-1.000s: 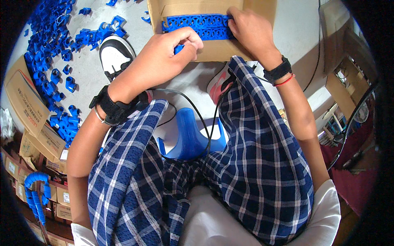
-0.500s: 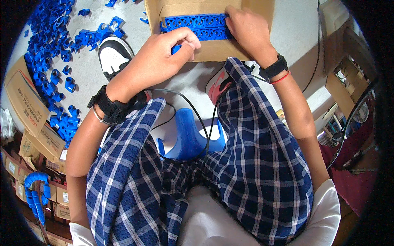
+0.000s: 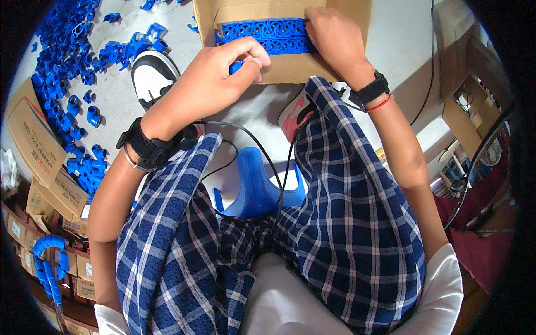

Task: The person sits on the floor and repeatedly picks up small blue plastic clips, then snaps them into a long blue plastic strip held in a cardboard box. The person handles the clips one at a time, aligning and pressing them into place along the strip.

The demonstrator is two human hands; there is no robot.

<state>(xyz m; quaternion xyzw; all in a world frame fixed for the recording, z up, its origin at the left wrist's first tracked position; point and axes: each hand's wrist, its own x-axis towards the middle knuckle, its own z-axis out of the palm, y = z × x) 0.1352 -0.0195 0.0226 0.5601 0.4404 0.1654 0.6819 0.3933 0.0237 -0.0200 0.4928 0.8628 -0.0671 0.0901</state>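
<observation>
An open cardboard box (image 3: 290, 76) stands at the top of the view, with two rows of blue plastic pipe clips (image 3: 268, 28) packed side by side in it. Over the box's near left edge, my left hand (image 3: 226, 70) is curled closed around a blue plastic pipe clip (image 3: 235, 67), most of it hidden by the fingers. My right hand (image 3: 335, 42) reaches into the box at the right end of the rows. Its fingers bend downward and touch the end clips; whatever lies under the fingertips is hidden.
A big heap of loose blue clips (image 3: 64, 72) covers the floor at left. Below it are cardboard flaps (image 3: 36, 139) and a curved string of blue parts (image 3: 47, 268). A blue stool (image 3: 251, 184) is between my legs, with a black cable (image 3: 262, 148) crossing it.
The whole view has shifted very slightly. Both hands keep almost the same place and grip, and the clip rows look the same.
</observation>
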